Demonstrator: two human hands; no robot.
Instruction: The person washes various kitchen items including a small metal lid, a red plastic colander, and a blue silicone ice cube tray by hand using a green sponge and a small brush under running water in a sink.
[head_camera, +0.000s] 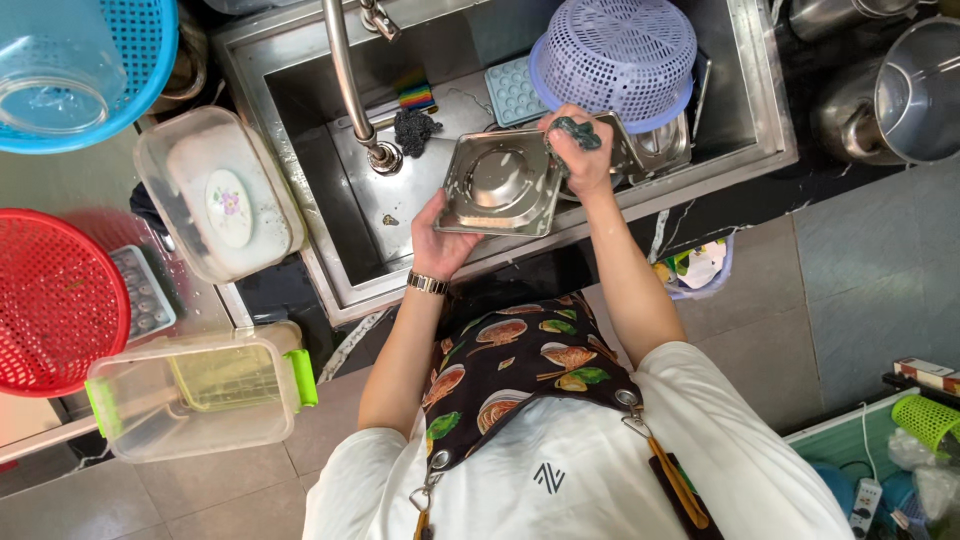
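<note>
steel tray (500, 183), two hands (440, 240)

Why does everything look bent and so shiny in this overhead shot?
Head view: a wide lens bows the sink edges and floor tiles; the steel tray between the left hand and right hand reflects bright glare; the basin's left side lies in shadow; focus is sharp throughout.

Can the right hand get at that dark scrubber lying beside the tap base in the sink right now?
Probably not straight away. The right hand is closed on a green scouring pad pressed to the steel tray. The dark scrubber lies uncovered beside the tap, but the tray stands between them.
</note>
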